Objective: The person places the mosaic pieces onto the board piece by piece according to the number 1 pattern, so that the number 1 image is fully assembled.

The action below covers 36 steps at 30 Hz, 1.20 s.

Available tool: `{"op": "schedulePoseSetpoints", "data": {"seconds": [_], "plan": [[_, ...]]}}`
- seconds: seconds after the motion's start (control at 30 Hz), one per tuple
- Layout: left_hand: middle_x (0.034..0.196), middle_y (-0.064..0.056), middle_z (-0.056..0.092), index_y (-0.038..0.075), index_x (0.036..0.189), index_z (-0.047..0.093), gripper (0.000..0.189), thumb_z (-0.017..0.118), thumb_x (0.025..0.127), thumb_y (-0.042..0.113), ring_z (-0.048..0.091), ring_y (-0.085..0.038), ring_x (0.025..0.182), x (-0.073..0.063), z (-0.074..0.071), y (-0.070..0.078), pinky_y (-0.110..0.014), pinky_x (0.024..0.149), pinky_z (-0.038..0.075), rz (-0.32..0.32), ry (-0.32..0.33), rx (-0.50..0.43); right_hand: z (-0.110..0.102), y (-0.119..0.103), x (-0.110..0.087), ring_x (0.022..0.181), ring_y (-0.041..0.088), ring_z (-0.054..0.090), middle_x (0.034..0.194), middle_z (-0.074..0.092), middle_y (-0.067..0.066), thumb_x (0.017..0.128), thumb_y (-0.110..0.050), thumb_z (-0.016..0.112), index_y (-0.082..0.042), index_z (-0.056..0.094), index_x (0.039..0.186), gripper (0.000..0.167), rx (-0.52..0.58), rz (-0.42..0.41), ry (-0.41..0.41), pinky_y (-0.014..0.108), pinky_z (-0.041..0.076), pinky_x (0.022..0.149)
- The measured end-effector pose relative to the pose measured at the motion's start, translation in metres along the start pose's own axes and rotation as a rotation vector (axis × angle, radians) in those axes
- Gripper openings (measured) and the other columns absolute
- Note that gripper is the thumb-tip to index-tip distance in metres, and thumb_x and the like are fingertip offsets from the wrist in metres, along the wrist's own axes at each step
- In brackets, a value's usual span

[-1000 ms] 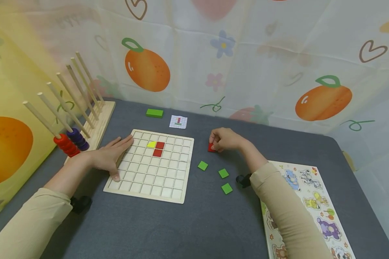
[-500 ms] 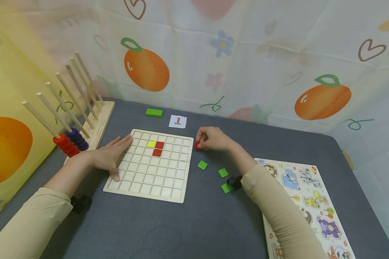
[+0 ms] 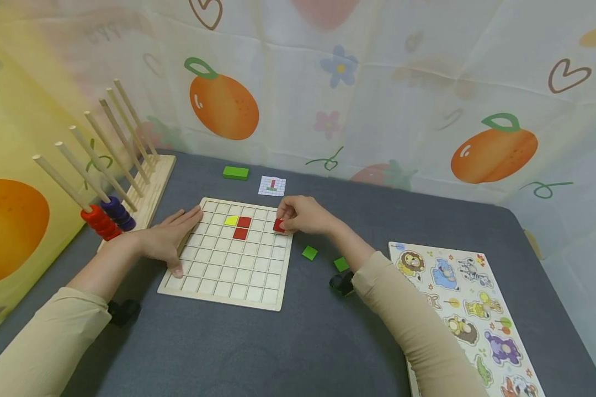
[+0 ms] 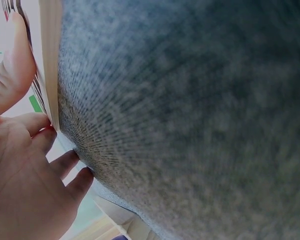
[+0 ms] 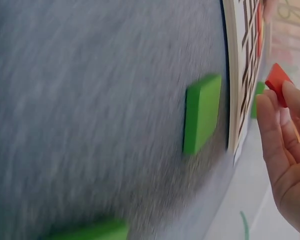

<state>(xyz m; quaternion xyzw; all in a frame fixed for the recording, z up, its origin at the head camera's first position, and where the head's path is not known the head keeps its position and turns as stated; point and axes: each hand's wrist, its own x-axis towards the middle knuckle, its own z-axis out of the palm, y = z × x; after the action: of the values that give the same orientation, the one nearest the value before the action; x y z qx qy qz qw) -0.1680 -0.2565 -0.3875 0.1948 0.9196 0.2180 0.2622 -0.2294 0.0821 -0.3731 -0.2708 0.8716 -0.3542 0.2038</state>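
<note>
My right hand [image 3: 305, 215] pinches a red square tile [image 3: 278, 225] between thumb and fingers, over the right side of the wooden grid board [image 3: 228, 275]. In the right wrist view the red tile [image 5: 277, 84] is raised clear of the table. My left hand [image 3: 166, 242] lies with spread, straight fingers along the board's left edge, its thumb on the lower left corner area. Two red tiles [image 3: 240, 234] and a yellow tile [image 3: 231, 220] sit in cells toward the board's back.
Green tiles [image 3: 310, 253] lie right of the board, one partly behind the black wrist camera [image 3: 341, 283]. A green block [image 3: 235, 173] and pattern card [image 3: 272, 186] lie behind it. The peg rack [image 3: 151, 190] with rings stands left, an animal puzzle board [image 3: 457, 300] right.
My right hand has carried the red tile leftward from the table beside the board to above its right side. The left hand stays in place.
</note>
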Motion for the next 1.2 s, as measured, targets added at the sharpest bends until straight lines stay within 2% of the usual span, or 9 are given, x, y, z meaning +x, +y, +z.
{"op": "schedulePoseSetpoints", "data": {"seconds": [0.37, 0.77, 1.2], "plan": [[0.167, -0.019, -0.012, 0.001, 0.158, 0.002, 0.140, 0.091, 0.053, 0.025, -0.011, -0.055, 0.149, 0.000, 0.000, -0.002, -0.077, 0.113, 0.002, 0.005, -0.003, 0.001, 0.019, -0.019, 0.014, 0.076, 0.012, 0.059, 0.085, 0.066, 0.003, 0.089, -0.010, 0.069, -0.009, 0.066, 0.101, 0.012, -0.007, -0.027, 0.004, 0.020, 0.046, 0.070], [0.167, -0.019, -0.012, 0.001, 0.158, 0.002, 0.139, 0.091, 0.054, 0.023, -0.012, -0.055, 0.149, 0.000, -0.001, 0.001, -0.076, 0.113, 0.003, -0.001, -0.003, 0.000, 0.037, -0.036, 0.023, 0.074, 0.012, 0.065, 0.091, 0.070, 0.008, 0.089, -0.007, 0.068, -0.007, 0.066, 0.102, 0.013, 0.036, -0.042, -0.038, 0.019, 0.051, 0.068], [0.167, -0.020, -0.012, 0.000, 0.158, 0.001, 0.141, 0.091, 0.053, 0.024, -0.011, -0.055, 0.149, 0.000, -0.001, 0.000, -0.076, 0.113, 0.002, -0.004, -0.005, 0.000, 0.055, -0.045, 0.030, 0.075, 0.008, 0.060, 0.085, 0.071, 0.004, 0.086, -0.006, 0.071, -0.009, 0.069, 0.098, 0.012, 0.002, -0.053, -0.011, 0.015, 0.045, 0.068]]}}
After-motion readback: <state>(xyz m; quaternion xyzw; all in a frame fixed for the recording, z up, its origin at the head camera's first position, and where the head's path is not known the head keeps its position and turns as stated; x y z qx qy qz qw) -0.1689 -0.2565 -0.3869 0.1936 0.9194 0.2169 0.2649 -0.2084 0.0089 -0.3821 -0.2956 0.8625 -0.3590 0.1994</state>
